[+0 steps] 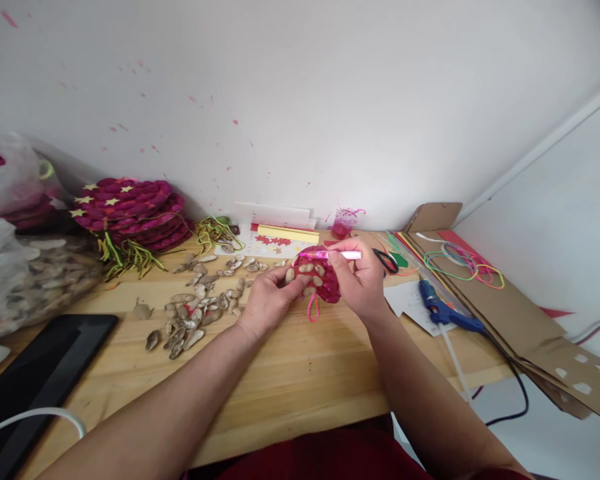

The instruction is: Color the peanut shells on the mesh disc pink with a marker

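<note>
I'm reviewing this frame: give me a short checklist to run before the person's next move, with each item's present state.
1. Piece steadied: ok. The left hand grips the shell-covered piece at its edge.
2. Brush in grip: ok. The right hand pinches the white-handled brush.
3. Even colour on the piece: not ok. Magenta shows on its far and right sides, but several shells look tan.
4. Enough paint on the brush: cannot tell. Its front end is pink, but the load is too small to judge.
5. Paint cup upright: ok. It stands near the wall.
6. Glue gun cool: cannot tell. It lies apart from both hands.
</note>
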`<state>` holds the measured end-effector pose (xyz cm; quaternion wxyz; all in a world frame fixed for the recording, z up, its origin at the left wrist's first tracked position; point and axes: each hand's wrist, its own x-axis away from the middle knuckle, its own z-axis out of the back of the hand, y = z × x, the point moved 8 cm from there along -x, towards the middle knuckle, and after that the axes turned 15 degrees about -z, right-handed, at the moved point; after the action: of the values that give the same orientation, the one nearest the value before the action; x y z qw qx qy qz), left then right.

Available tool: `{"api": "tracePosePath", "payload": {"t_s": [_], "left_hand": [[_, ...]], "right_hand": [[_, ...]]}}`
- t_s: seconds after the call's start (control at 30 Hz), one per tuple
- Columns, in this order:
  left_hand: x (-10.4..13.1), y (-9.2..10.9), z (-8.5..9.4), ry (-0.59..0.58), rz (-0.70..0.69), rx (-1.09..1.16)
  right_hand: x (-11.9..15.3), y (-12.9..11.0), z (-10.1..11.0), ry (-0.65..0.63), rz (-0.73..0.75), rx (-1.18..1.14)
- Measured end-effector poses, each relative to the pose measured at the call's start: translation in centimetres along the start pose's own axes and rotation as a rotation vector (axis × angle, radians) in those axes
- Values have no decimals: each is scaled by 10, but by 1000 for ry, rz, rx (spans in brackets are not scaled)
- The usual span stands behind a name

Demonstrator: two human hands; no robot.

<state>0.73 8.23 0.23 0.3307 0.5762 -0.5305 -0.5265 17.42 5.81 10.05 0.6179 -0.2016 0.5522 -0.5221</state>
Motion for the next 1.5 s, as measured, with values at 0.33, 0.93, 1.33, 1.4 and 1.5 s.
{"api": "tracePosePath", "payload": {"t_s": [0.33,0.93,1.33,1.4,1.5], "left_hand": [[1,-4,-4,5,71,119],[5,-2,-11,38,183,260],[3,-6,-9,62,158,284],[3,-7,-8,64,162,296],[4,-8,-8,69,182,305]], "right_hand": [[4,-8,-5,-92,22,-10],[-2,1,0,-32,-5,13],[7,-9,-6,-45,29,57],[9,-11,-8,-57,34,76],[7,-11,-6,-27,41,95]]}}
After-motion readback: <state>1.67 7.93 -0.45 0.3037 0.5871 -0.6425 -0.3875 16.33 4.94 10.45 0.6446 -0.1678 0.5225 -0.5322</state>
